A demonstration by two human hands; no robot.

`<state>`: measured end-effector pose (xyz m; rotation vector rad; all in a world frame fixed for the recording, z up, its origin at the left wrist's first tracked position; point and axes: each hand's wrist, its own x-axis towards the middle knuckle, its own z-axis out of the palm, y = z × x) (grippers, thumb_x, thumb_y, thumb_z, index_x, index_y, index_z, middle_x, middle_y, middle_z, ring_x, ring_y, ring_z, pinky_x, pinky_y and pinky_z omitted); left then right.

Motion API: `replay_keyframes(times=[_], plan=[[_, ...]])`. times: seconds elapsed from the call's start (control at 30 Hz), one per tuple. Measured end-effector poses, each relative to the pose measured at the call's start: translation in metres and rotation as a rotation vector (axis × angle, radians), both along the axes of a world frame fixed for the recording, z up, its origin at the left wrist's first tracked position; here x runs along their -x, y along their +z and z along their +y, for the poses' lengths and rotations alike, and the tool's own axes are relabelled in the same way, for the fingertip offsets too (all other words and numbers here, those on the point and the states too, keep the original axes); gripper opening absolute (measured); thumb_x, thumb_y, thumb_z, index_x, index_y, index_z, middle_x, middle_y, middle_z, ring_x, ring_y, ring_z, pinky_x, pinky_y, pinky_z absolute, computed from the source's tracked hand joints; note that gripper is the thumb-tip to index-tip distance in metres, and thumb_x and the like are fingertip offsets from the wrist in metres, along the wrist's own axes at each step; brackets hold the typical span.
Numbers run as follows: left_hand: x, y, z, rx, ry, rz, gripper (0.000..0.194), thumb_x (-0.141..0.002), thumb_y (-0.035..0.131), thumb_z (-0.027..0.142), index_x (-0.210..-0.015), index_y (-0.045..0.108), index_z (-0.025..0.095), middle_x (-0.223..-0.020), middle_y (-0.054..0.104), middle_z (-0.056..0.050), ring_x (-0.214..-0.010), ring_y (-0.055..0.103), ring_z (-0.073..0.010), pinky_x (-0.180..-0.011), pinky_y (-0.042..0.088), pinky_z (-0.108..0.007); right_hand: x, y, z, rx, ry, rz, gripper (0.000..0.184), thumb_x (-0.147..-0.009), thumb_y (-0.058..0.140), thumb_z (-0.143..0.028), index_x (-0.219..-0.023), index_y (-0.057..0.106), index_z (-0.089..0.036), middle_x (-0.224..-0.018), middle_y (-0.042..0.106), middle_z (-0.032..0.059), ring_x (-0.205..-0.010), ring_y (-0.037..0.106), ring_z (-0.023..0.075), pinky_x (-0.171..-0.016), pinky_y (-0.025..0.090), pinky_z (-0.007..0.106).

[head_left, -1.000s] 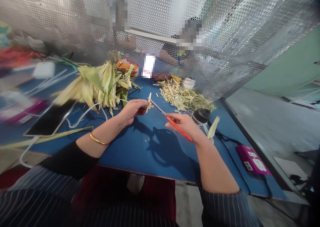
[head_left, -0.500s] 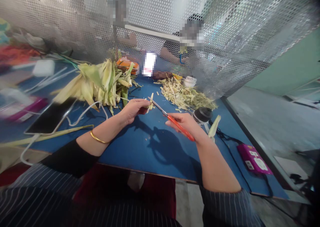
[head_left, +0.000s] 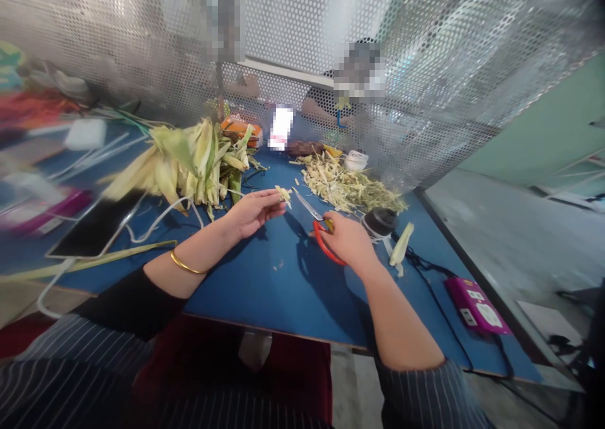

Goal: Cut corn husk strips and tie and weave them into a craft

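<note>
Between the thumb and fingers of my left hand (head_left: 259, 212) is a small pale piece of corn husk (head_left: 283, 194). My right hand (head_left: 347, 240) is closed around the red handles of a pair of scissors (head_left: 309, 206). Their metal blades point up and left, with the tips just right of the husk piece and apart from it. Beyond my right hand lies a heap of cut husk pieces (head_left: 340, 180). Whole dried corn husks (head_left: 189, 158) are bunched on the blue table (head_left: 246, 290) behind my left hand.
A phone (head_left: 97, 224) with a white cable lies at the left. A black-topped round container (head_left: 379, 221), a loose husk (head_left: 402, 245) and a magenta power strip (head_left: 477, 306) are on the right. A perforated screen (head_left: 293, 32) stands behind, with people beyond it.
The scissors have drawn back from the husk piece, and my right hand has turned a little. The strip between my left fingers looks shorter. The view has shifted slightly.
</note>
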<state>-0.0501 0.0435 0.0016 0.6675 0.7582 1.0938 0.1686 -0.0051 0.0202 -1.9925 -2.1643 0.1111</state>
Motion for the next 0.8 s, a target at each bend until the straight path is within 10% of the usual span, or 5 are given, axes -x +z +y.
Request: replay_keyframes(times=[0.57, 0.8], plan=[[-0.009, -0.002, -0.009, 0.063, 0.013, -0.038, 0.014, -0.073, 0.072, 0.014, -0.086, 0.068, 0.016, -0.084, 0.071, -0.005, -0.068, 0.066, -0.0107, -0.063, 0.054, -0.022, 0.011, -0.009, -0.01, 0.053, 0.197, -0.302, 0.04, -0.086, 0.05, -0.032, -0.123, 0.048, -0.017, -0.101, 0.066, 0.0113, -0.088, 0.065, 0.0236, -0.069, 0.041, 0.029], [-0.016, -0.007, -0.016, 0.038, 0.001, 0.066, 0.016, -0.07, 0.077, 0.024, -0.083, 0.071, 0.017, -0.088, 0.072, -0.007, -0.056, 0.06, -0.0061, -0.054, 0.048, -0.019, 0.014, -0.005, -0.016, 0.015, 0.184, -0.426, 0.025, -0.089, 0.046, -0.035, -0.095, 0.06, -0.015, -0.088, 0.062, 0.0104, -0.073, 0.065, 0.0239, -0.06, 0.042, 0.031]])
